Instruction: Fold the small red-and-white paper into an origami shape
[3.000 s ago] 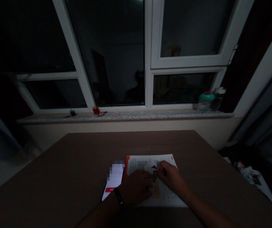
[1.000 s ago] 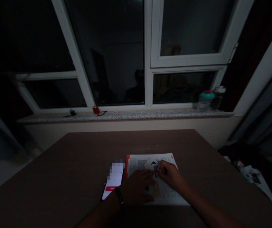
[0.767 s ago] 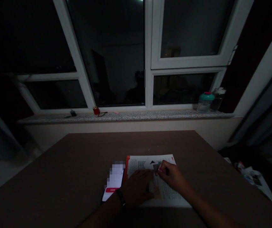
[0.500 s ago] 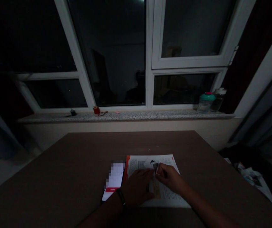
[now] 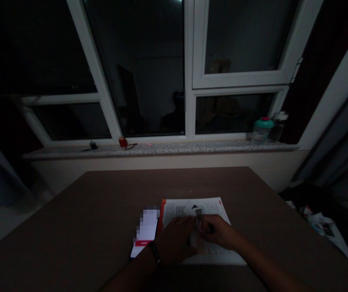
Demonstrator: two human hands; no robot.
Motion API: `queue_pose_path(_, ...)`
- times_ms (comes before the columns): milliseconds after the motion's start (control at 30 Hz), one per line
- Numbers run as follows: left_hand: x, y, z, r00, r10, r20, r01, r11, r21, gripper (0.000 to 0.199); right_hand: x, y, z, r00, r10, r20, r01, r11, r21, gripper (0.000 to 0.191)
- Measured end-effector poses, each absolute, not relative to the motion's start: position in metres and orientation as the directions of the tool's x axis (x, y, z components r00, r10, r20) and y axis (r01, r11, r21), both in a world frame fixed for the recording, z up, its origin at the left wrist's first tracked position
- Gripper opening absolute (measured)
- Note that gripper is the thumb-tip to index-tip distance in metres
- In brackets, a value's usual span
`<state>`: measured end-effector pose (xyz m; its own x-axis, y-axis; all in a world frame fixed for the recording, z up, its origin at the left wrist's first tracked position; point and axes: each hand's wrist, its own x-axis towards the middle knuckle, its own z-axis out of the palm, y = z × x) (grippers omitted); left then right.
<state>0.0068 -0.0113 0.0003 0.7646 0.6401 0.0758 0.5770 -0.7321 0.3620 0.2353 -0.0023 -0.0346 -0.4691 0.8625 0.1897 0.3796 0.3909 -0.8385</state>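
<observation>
A printed book or magazine (image 5: 174,203) with an orange-red left edge lies on the brown table. My left hand (image 5: 175,239), with a dark band at the wrist, rests flat over its left and middle part, fingers stretched out. My right hand (image 5: 216,230) is closed in a pinch on the page, just right of the left fingertips. Something small and pale shows at its fingertips, too dim to name. Just above the pinch is a white-and-dark patch (image 5: 197,210) on the page; I cannot tell whether it is printed or loose paper. The hands cover the page's centre.
A lit phone (image 5: 148,227) lies left of the book. Tiny pale bits lie beyond it on the table (image 5: 125,190). On the granite sill (image 5: 174,148) stand a red jar (image 5: 122,142), a small dark bottle (image 5: 93,144) and a teal-lidded bottle (image 5: 262,130). Papers (image 5: 320,225) lie to the right.
My right hand has slid slightly down the page, showing more of the white-and-dark patch above its fingers. My left hand stays where it was.
</observation>
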Motion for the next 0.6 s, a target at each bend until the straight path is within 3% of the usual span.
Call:
queue_pose_path(233, 0.0073, -0.0125, 0.0098, 0.779, 0.627, 0.009, 0.587, -0.734, 0.343, 0.074, 0.232, 0.005, -0.0401, -0.273, 0.926, 0.261, 0.416, 0.358, -0.836, 0.017)
queue_pose_path(500, 0.005, -0.0118, 0.0054, 0.792, 0.61, 0.033, 0.562, -0.749, 0.35, 0.075, 0.234, -0.0012, -0.0402, -0.438, 0.876, 0.202, 0.397, 0.39, -0.831, 0.019)
queue_pose_path(600, 0.0048, -0.0109, 0.005, 0.789, 0.613, 0.032, 0.564, -0.745, 0.357, 0.077, 0.2325, -0.0013, -0.0384, -0.388, 0.892, 0.232, 0.419, 0.395, -0.818, 0.017)
